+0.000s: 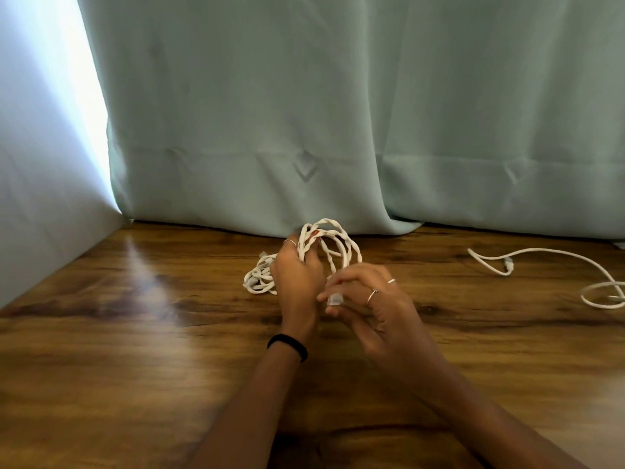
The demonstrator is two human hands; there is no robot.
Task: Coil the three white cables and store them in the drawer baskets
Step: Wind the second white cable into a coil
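Observation:
My left hand grips the loops of a white cable coil that rises above the wooden table near the curtain. My right hand pinches the clear plug end of that cable just right of the left hand. Behind my left hand a second white cable bundle lies on the table, partly hidden. A third white cable lies loose and uncoiled at the far right, running off the frame's edge. No drawer or basket is in view.
The wooden table reaches back to a pale green curtain whose hem rests on its far edge. A white wall closes off the left side. A black band circles my left wrist.

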